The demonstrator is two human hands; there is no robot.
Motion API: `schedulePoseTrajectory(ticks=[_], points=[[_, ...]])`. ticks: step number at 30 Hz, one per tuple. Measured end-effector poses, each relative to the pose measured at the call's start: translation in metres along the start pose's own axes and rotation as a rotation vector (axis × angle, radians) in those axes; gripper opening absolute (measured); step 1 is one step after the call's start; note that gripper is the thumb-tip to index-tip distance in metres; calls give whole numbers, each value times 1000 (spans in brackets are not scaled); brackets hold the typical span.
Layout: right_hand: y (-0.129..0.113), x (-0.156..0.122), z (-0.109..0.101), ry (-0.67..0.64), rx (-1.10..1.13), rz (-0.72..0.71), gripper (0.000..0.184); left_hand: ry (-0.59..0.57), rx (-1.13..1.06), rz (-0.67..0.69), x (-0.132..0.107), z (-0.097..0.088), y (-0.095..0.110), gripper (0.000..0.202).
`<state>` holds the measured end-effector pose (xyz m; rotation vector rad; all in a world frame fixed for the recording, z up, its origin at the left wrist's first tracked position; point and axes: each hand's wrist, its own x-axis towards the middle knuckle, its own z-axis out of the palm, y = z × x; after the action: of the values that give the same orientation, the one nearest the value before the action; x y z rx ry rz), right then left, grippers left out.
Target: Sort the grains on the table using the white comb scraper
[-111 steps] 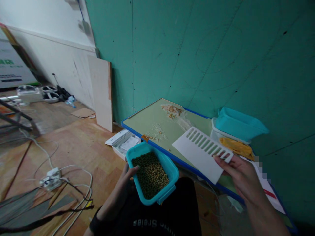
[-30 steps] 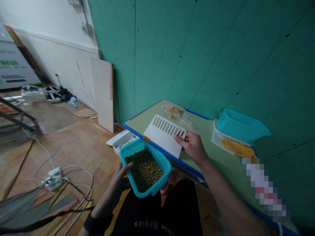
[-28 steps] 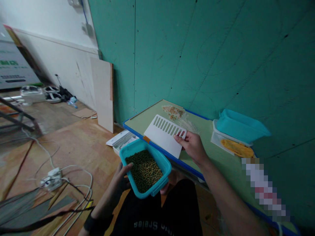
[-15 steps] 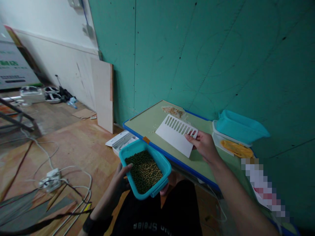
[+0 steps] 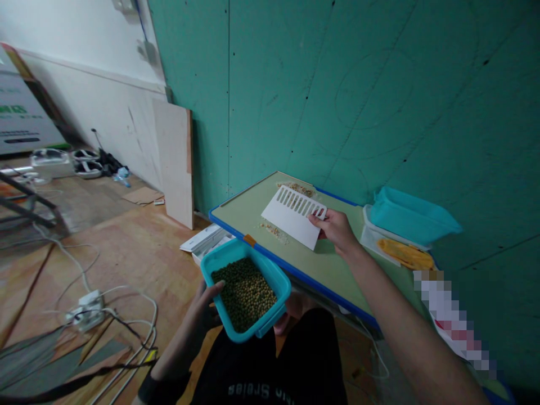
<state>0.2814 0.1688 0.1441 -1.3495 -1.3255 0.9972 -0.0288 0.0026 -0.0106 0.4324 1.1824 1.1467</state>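
My left hand (image 5: 206, 301) grips the left side of a turquoise plastic tub (image 5: 241, 336), thumb over the rim. Inside lie green beans (image 5: 236, 275) and pale tan beans (image 5: 257, 292). The tub is tilted, just below the table's near edge. My right hand (image 5: 333, 226) is closed on the right end of a white slotted scraper (image 5: 291, 218), which is held over the green tabletop (image 5: 337, 270). Mixed grains (image 5: 297, 188) lie in a patch beyond the scraper. A thin strip of grains (image 5: 274, 230) lies on its near side.
A second turquoise tub (image 5: 415, 216) rests on a whitish container at the table's right, beside a folded yellow cloth (image 5: 405, 253). A green wall (image 5: 295, 84) stands behind the table. A power strip (image 5: 88, 309) and cables lie on the floor at left, near a leaning board (image 5: 172, 163).
My right hand has moved the scraper away from me and slightly left. More of the near strip of grains now shows. The tub in my left hand has barely shifted.
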Motion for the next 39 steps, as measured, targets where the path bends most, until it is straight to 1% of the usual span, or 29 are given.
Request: schedulePoseTrajectory(ticks=[3, 7, 13, 21, 26, 29, 31, 33, 34, 39], points=[[-2, 4, 9, -40, -26, 13, 48, 18, -1, 15, -2, 0, 1, 93], [-4, 6, 21, -75, -12, 27, 45, 1, -9, 41, -8, 4, 4, 95], [-6, 3, 33, -112, 23, 39, 48, 14, 6, 45, -10, 4, 7, 88], [-4, -7, 42, -133, 85, 67, 48, 13, 16, 44, -10, 5, 7, 95], [-4, -11, 44, -156, 106, 84, 48, 11, 25, 47, -11, 5, 7, 91], [-5, -13, 41, -158, 110, 79, 48, 7, 24, 37, -5, 0, 4, 86], [-4, -15, 39, -163, 108, 77, 49, -1, 10, 26, 1, -4, 0, 89], [-3, -16, 37, -175, 104, 80, 50, -9, -12, 7, 6, -7, -3, 98], [-2, -17, 35, -174, 103, 81, 52, -13, -18, 5, 7, -8, -4, 100], [6, -22, 28, -127, 117, 79, 57, -11, 6, 27, -2, -1, 0, 90]])
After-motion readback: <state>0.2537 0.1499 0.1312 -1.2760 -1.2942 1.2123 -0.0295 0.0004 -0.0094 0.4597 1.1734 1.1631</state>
